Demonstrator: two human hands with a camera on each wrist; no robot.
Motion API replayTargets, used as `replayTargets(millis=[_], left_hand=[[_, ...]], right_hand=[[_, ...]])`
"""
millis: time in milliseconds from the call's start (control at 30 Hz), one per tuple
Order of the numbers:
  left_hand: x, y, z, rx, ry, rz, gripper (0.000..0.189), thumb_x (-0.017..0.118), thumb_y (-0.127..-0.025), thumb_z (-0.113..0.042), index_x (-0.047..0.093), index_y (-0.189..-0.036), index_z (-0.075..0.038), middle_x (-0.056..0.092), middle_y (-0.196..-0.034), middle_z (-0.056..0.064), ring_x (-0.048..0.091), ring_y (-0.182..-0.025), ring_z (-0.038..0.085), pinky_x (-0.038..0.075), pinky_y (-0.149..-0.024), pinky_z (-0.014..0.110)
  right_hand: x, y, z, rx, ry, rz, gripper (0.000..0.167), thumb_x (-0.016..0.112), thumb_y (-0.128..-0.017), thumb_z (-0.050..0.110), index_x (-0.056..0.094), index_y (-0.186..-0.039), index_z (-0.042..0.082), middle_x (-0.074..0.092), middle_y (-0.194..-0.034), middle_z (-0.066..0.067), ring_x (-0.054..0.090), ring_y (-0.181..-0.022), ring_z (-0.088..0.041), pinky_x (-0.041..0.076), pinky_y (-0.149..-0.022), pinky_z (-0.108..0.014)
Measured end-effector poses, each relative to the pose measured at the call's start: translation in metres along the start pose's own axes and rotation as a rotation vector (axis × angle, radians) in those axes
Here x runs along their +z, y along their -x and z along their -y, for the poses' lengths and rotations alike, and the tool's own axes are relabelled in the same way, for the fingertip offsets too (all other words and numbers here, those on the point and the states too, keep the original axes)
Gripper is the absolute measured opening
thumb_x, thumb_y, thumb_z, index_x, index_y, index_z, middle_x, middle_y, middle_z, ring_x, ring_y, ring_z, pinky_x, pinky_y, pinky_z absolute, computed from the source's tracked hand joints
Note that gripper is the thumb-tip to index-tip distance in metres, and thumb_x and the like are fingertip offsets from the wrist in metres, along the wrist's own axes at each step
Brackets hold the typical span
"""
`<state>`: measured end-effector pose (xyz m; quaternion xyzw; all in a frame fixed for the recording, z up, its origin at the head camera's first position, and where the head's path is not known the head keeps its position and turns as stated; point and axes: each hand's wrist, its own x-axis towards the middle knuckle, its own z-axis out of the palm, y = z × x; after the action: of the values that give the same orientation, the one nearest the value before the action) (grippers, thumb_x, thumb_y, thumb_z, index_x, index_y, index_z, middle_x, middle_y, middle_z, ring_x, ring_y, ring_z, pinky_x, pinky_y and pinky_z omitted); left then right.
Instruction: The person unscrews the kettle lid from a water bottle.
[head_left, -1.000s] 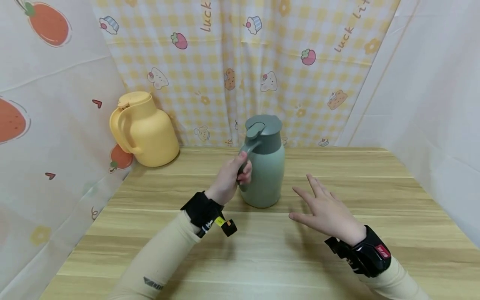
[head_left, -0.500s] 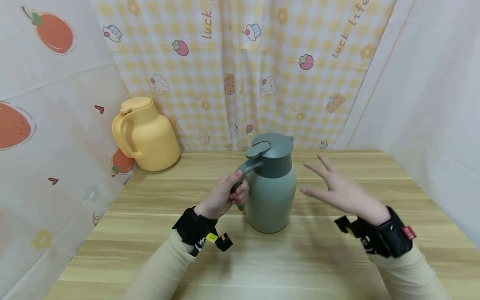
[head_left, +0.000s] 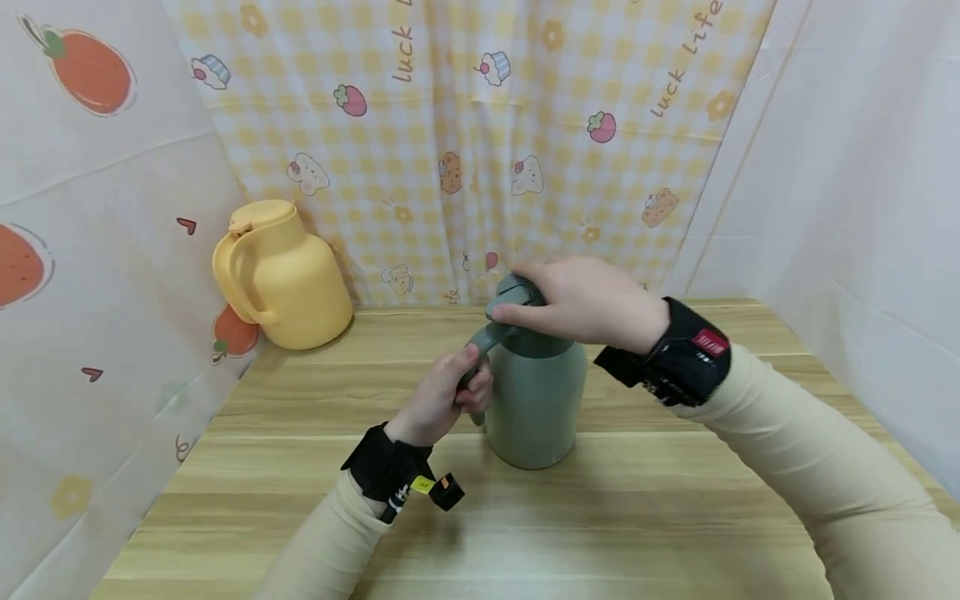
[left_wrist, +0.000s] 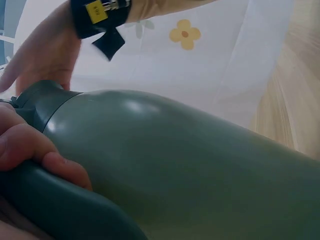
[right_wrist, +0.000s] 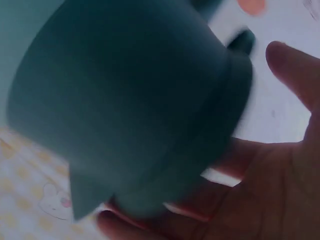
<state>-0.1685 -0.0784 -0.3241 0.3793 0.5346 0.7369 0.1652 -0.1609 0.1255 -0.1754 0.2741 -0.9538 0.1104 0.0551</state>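
A green thermos jug point(head_left: 534, 408) with a darker collar and lid stands upright on the wooden table. My left hand point(head_left: 442, 393) grips its handle point(head_left: 489, 337), fingers curled round it. In the left wrist view the jug's body point(left_wrist: 180, 150) fills the lower half. My right hand point(head_left: 600, 302) is over the lid point(head_left: 517, 287), palm down, hiding most of it. In the right wrist view, the fingers reach round the far side of the lid point(right_wrist: 220, 120), while the thumb point(right_wrist: 290, 65) stands apart from it.
A yellow thermos jug point(head_left: 294, 287) stands at the back left of the table point(head_left: 420, 542), its handle turned left. A checked curtain point(head_left: 420, 167) hangs behind the table. White printed cloth point(head_left: 112, 183) hangs along the left side, and plain white cloth point(head_left: 847, 183) along the right.
The green jug has come nearer to me, its handle in my left hand throughout. My right hand, earlier spread beside the jug, has moved up and left over the lid.
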Motion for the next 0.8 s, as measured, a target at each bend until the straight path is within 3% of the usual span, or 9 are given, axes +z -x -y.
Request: replayTargets(millis=[67,133,233,367,467,667,800], left_hand=[[-0.001,-0.001,0.000,-0.003,-0.007,0.004,0.051,0.042,-0.099,-0.055,0.040,-0.068,-0.015,0.028,-0.056,-0.003,0.024,-0.047,0.015,0.021,-0.051,0.029],[-0.003,-0.003,-0.001,-0.002,-0.010,0.005,0.051,0.042,-0.099,-0.055,0.040,-0.068,-0.014,0.028,-0.056,-0.003,0.023,-0.047,0.015,0.020,-0.051,0.029],[-0.004,-0.006,-0.003,0.004,-0.013,-0.007,0.051,0.042,-0.099,-0.055,0.040,-0.068,-0.014,0.028,-0.057,-0.002,0.023,-0.047,0.015,0.020,-0.051,0.029],[-0.004,-0.005,-0.002,0.001,-0.009,-0.030,0.051,0.043,-0.099,-0.054,0.039,-0.067,-0.014,0.028,-0.057,-0.003,0.023,-0.048,0.015,0.019,-0.051,0.029],[-0.003,0.000,0.000,-0.003,-0.011,-0.034,0.052,0.043,-0.099,-0.054,0.038,-0.067,-0.013,0.027,-0.057,-0.002,0.022,-0.048,0.016,0.019,-0.051,0.029],[-0.001,0.004,0.004,0.001,-0.025,0.005,0.052,0.040,-0.099,-0.054,0.037,-0.068,-0.012,0.026,-0.057,-0.001,0.022,-0.047,0.016,0.021,-0.051,0.031],[0.000,-0.003,0.006,0.052,-0.027,0.023,0.052,0.040,-0.100,-0.053,0.037,-0.067,-0.014,0.025,-0.055,-0.001,0.021,-0.045,0.016,0.020,-0.047,0.031]], right_hand=[[0.005,-0.004,0.008,0.007,0.081,-0.031,0.059,0.052,-0.092,0.059,0.060,-0.119,0.007,0.053,-0.075,-0.004,0.055,-0.066,-0.019,0.042,-0.058,-0.033],[0.008,-0.007,0.014,0.017,0.130,-0.068,0.057,0.053,-0.092,0.060,0.062,-0.105,0.006,0.051,-0.071,-0.004,0.053,-0.060,-0.019,0.040,-0.052,-0.032],[0.013,-0.013,0.016,0.011,0.152,-0.118,0.059,0.052,-0.092,0.061,0.065,-0.105,0.005,0.053,-0.072,-0.006,0.054,-0.063,-0.020,0.041,-0.051,-0.033],[0.027,-0.020,0.011,-0.032,0.101,-0.205,0.055,0.053,-0.093,0.054,0.067,-0.117,0.006,0.063,-0.092,-0.010,0.058,-0.076,-0.023,0.044,-0.056,-0.033],[0.041,-0.021,0.006,-0.070,0.030,-0.282,0.047,0.056,-0.091,0.049,0.070,-0.116,0.011,0.066,-0.105,-0.009,0.060,-0.080,-0.021,0.045,-0.057,-0.032],[0.053,-0.016,-0.003,-0.127,-0.057,-0.373,0.045,0.062,-0.088,0.052,0.072,-0.114,0.016,0.066,-0.102,-0.004,0.057,-0.073,-0.016,0.042,-0.056,-0.029],[0.049,-0.018,-0.008,-0.178,-0.090,-0.394,0.043,0.065,-0.087,0.049,0.073,-0.110,0.013,0.067,-0.098,-0.003,0.058,-0.073,-0.014,0.043,-0.057,-0.028]])
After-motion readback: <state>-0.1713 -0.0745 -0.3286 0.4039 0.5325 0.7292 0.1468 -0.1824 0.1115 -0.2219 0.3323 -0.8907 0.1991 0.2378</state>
